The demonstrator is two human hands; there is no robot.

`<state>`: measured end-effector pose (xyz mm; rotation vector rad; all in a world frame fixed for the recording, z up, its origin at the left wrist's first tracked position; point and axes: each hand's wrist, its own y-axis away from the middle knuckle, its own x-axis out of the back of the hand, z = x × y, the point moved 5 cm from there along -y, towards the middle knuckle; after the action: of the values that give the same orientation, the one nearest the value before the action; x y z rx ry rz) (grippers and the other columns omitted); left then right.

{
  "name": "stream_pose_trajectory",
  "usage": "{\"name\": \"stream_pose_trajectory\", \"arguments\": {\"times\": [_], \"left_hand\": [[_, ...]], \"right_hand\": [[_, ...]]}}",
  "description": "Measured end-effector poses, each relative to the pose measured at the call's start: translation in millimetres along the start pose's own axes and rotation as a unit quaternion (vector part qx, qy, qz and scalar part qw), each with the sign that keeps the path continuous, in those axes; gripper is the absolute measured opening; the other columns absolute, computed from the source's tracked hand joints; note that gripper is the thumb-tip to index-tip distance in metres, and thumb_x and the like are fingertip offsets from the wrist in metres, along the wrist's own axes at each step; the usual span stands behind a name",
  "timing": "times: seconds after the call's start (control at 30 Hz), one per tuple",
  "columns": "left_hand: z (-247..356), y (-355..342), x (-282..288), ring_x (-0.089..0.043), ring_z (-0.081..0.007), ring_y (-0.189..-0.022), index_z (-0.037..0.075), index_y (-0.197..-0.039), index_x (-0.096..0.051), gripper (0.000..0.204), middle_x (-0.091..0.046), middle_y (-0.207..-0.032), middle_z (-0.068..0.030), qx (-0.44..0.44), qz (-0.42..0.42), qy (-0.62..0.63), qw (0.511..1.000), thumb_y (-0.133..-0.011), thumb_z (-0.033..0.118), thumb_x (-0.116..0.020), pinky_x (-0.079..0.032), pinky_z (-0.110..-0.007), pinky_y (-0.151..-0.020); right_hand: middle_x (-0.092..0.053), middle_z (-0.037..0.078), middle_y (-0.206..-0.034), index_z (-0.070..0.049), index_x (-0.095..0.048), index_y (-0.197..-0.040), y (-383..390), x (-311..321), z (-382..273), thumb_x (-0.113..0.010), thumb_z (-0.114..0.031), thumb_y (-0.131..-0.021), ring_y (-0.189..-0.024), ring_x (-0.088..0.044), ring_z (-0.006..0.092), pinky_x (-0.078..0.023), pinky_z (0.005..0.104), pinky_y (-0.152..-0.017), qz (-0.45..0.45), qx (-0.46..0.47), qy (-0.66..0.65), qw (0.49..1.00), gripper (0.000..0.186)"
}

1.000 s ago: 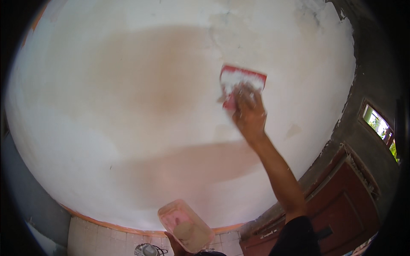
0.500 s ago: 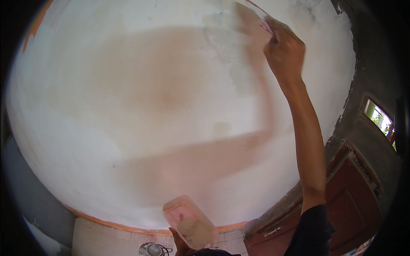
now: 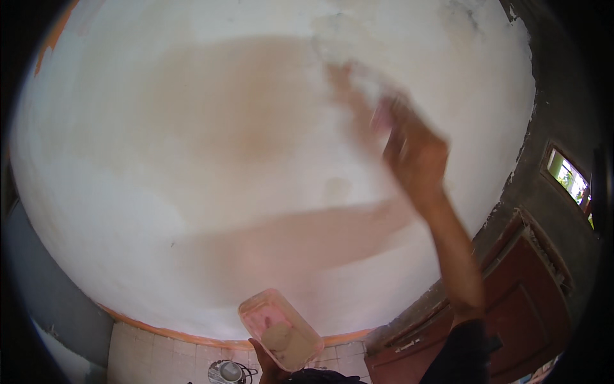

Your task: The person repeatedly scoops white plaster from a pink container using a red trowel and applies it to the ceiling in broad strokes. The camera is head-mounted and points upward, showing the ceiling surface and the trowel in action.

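Note:
My right hand (image 3: 416, 153) is raised at the white wall (image 3: 281, 185), closed on a flat spreader (image 3: 368, 80) with pale and reddish parts. Motion smears both the hand and the tool; whether its edge touches the wall I cannot tell. Low in the middle, my left hand (image 3: 267, 363) grips a pinkish rectangular tub (image 3: 300, 318) by its left side, thumb showing along the wall of the tub. Greyish-beige paste (image 3: 288, 345) lies in the tub's lower half, and the rest of my left hand is hidden beneath it.
Damp-looking grey patches (image 3: 336, 38) and shadows mark the wall. Orange paint (image 3: 173, 334) runs along its foot, above pale floor tiles (image 3: 137, 358). A roundish object with a dark cord (image 3: 229, 371) lies on the floor. To the right are a red-brown door (image 3: 524, 307) and a small window (image 3: 568, 178).
My right hand has moved down and slightly left across the wall with the spreader. The tub in my left hand has barely shifted, a little up and left.

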<state>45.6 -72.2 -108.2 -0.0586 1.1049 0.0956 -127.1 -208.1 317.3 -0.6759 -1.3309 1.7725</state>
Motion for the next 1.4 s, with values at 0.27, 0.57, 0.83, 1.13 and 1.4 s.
{"name": "stream_pose_trajectory", "arguments": {"times": [0.27,0.57,0.83,1.13,1.4], "left_hand": [[-11.8,-3.8,-19.8,-0.037,-0.0349,-0.125,0.025,-0.144,-0.022,0.083,-0.035,-0.139,-0.0095,0.019,-0.010,-0.009,1.000,-0.080,0.078,-0.029,-0.033,-0.058,-0.101],[1.0,5.0,9.9,-0.036,-0.0336,-0.127,0.023,-0.146,-0.016,0.082,-0.032,-0.142,-0.0100,-0.021,-0.013,0.028,0.999,-0.083,0.075,-0.028,-0.033,-0.055,-0.102],[7.2,9.2,-9.8,-0.042,-0.0310,-0.121,0.020,-0.140,-0.028,0.076,-0.039,-0.136,-0.0076,-0.021,0.027,0.010,0.999,-0.085,0.072,-0.030,-0.040,-0.051,-0.098],[-0.8,4.0,-12.7,-0.049,-0.0306,-0.117,0.011,-0.137,-0.032,0.057,-0.045,-0.131,-0.0122,-0.013,0.045,-0.039,0.998,-0.095,0.048,-0.038,-0.041,-0.047,-0.099],[-0.7,23.0,-0.3,-0.049,-0.0329,-0.118,0.005,-0.136,-0.031,0.053,-0.043,-0.133,-0.0173,-0.011,0.128,0.052,0.990,-0.096,0.039,-0.034,-0.043,-0.047,-0.099]], "right_hand": [[-0.064,0.010,-0.108,-0.009,-0.061,-0.112,-70.0,-88.3,19.6,-0.059,-0.016,-0.077,-0.083,-0.066,0.0226,-0.054,0.0314,-0.063,-0.128,0.014,0.205,0.970,0.035],[-0.061,0.020,-0.104,0.004,-0.061,-0.107,103.1,-31.6,-61.8,-0.057,0.003,-0.069,-0.102,-0.061,0.0331,-0.055,0.0413,-0.078,-0.196,0.067,-0.105,0.973,0.038],[-0.063,0.010,-0.088,0.000,-0.061,-0.097,171.3,30.1,-61.7,-0.060,-0.001,-0.080,-0.077,-0.063,0.0218,-0.051,0.0302,-0.061,-0.047,-0.584,-0.614,0.528,0.018],[-0.055,0.004,-0.079,-0.002,-0.054,-0.094,228.1,64.2,-92.5,-0.054,-0.003,-0.085,-0.065,-0.056,0.0157,-0.046,0.0296,-0.057,-0.028,-0.711,-0.648,0.272,0.008],[-0.060,0.004,-0.094,0.004,-0.053,-0.116,252.6,90.1,-108.6,-0.060,-0.008,-0.088,-0.079,-0.058,0.0103,-0.047,0.0230,-0.069,-0.142,-0.764,-0.478,0.410,0.032]]}}
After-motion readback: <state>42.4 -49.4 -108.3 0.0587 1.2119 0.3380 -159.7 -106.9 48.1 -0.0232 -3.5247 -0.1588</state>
